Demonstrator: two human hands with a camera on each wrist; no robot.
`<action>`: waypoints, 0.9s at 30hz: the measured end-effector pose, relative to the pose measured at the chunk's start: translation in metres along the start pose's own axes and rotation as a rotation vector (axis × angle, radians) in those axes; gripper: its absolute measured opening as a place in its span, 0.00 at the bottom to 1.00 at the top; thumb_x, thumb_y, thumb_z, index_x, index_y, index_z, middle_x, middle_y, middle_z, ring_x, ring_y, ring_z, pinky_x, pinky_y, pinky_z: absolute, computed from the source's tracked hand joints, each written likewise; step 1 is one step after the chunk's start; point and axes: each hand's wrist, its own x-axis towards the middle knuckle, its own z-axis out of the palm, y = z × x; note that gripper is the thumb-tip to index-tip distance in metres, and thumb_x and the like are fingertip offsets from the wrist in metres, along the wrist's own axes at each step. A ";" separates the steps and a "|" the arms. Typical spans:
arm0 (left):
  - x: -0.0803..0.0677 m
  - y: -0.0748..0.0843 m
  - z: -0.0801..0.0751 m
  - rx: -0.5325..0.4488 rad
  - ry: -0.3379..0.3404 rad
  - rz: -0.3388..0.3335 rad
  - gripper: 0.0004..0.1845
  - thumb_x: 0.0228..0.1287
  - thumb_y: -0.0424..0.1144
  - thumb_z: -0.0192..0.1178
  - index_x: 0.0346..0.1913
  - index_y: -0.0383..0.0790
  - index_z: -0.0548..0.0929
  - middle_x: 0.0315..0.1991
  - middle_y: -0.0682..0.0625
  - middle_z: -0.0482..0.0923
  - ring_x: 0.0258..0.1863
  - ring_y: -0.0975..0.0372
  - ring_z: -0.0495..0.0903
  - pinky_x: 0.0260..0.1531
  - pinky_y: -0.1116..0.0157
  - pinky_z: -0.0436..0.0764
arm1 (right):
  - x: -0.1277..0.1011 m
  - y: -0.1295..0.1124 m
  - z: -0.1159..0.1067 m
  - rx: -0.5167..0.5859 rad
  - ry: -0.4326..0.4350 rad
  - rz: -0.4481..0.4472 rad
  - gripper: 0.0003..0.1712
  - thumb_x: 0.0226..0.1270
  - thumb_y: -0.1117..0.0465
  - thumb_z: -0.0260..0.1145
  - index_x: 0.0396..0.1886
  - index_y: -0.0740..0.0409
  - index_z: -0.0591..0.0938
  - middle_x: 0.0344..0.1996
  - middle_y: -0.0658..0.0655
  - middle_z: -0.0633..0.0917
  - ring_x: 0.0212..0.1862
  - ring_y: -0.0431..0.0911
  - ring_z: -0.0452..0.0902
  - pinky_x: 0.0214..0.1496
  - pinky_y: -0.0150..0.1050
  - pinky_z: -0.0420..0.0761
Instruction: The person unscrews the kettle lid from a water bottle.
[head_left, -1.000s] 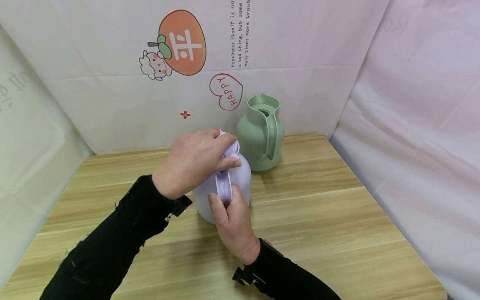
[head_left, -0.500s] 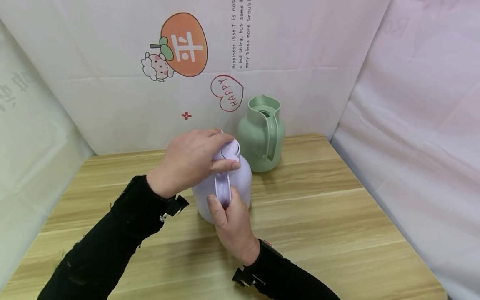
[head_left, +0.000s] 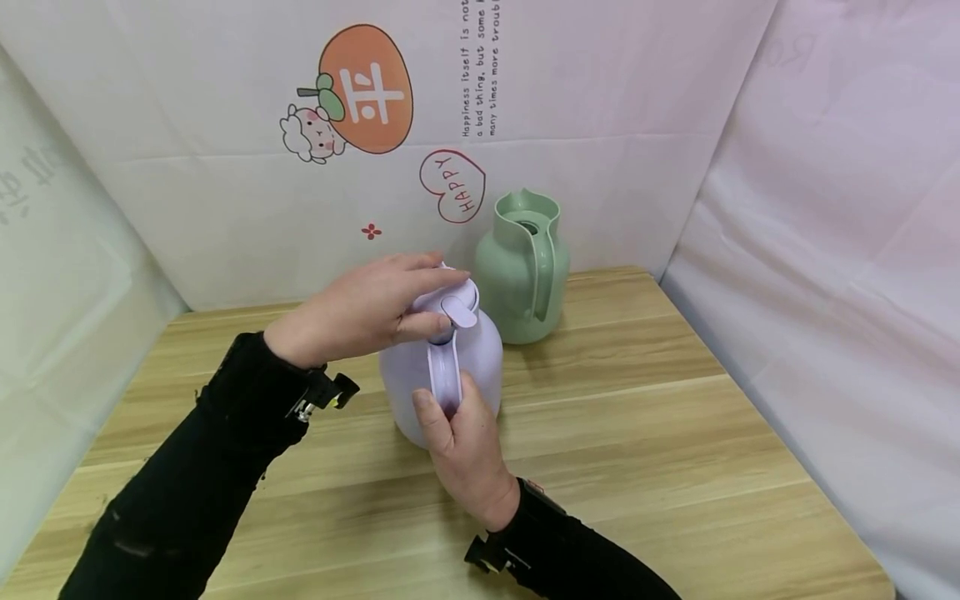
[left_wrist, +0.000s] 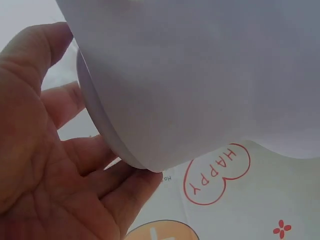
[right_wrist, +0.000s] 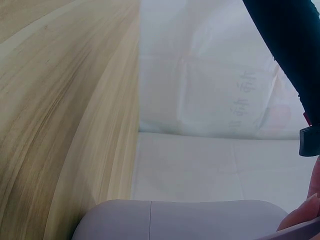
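Observation:
A lilac thermos jug (head_left: 483,358) stands on the table, its handle (head_left: 445,379) toward me. My right hand (head_left: 474,454) grips that handle low down, thumb over its near side. At the jug's mouth, my left hand (head_left: 360,308) holds the lilac lid (head_left: 459,311) by its rim, with a small tab showing past the thumb. The left wrist view has the fingers (left_wrist: 90,155) spread along the rim of the jug's top (left_wrist: 190,85). Only the jug's side (right_wrist: 190,220) and some fingers (right_wrist: 302,212) show in the right wrist view.
Behind and right of the lilac jug stands a green thermos jug (head_left: 498,275), its top uncovered. A wooden table (head_left: 637,450) lies beneath both. White printed cloth (head_left: 600,100) rises behind the table and on both sides.
My left hand has swung left around the top of the jug, and the lid's tab has come out from under the thumb. The right hand and the jug have stayed in place.

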 end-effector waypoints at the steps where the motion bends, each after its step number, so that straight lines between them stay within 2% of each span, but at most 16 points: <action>1: 0.000 -0.001 0.000 -0.004 -0.009 0.008 0.28 0.74 0.47 0.64 0.72 0.41 0.77 0.64 0.42 0.79 0.61 0.50 0.80 0.62 0.49 0.78 | 0.000 0.000 0.000 0.003 -0.002 0.002 0.21 0.80 0.52 0.61 0.57 0.66 0.76 0.44 0.60 0.84 0.45 0.47 0.81 0.47 0.41 0.82; 3: 0.001 -0.002 0.000 -0.008 -0.017 0.022 0.27 0.74 0.46 0.63 0.72 0.42 0.78 0.61 0.45 0.80 0.55 0.54 0.80 0.57 0.52 0.80 | 0.000 0.001 0.000 0.002 -0.003 0.002 0.21 0.80 0.52 0.61 0.58 0.66 0.76 0.45 0.61 0.84 0.45 0.47 0.81 0.48 0.42 0.82; 7: 0.001 -0.001 0.000 -0.013 -0.022 0.024 0.26 0.75 0.44 0.62 0.72 0.42 0.77 0.59 0.45 0.79 0.52 0.55 0.80 0.56 0.53 0.80 | 0.000 0.000 0.000 -0.002 0.002 0.004 0.21 0.80 0.52 0.61 0.57 0.65 0.76 0.44 0.60 0.84 0.45 0.47 0.81 0.47 0.41 0.82; 12: 0.001 0.000 0.001 0.005 -0.012 0.034 0.26 0.76 0.44 0.63 0.72 0.40 0.77 0.60 0.42 0.79 0.53 0.53 0.80 0.58 0.51 0.80 | 0.000 0.000 0.000 -0.004 0.008 0.001 0.20 0.80 0.53 0.61 0.56 0.65 0.76 0.43 0.59 0.84 0.43 0.46 0.81 0.45 0.40 0.82; 19: 0.000 0.003 0.005 0.089 0.028 0.038 0.24 0.76 0.43 0.62 0.71 0.40 0.78 0.66 0.34 0.77 0.62 0.44 0.81 0.64 0.46 0.77 | 0.001 -0.001 0.000 0.013 -0.003 -0.015 0.19 0.80 0.54 0.61 0.56 0.67 0.76 0.42 0.60 0.83 0.42 0.46 0.80 0.44 0.40 0.81; 27: 0.000 0.005 0.007 0.112 0.047 0.040 0.24 0.77 0.44 0.61 0.70 0.38 0.78 0.63 0.36 0.79 0.57 0.46 0.82 0.62 0.47 0.79 | 0.002 -0.001 0.000 0.016 -0.004 -0.015 0.19 0.80 0.54 0.61 0.55 0.66 0.76 0.43 0.60 0.84 0.43 0.46 0.81 0.45 0.41 0.82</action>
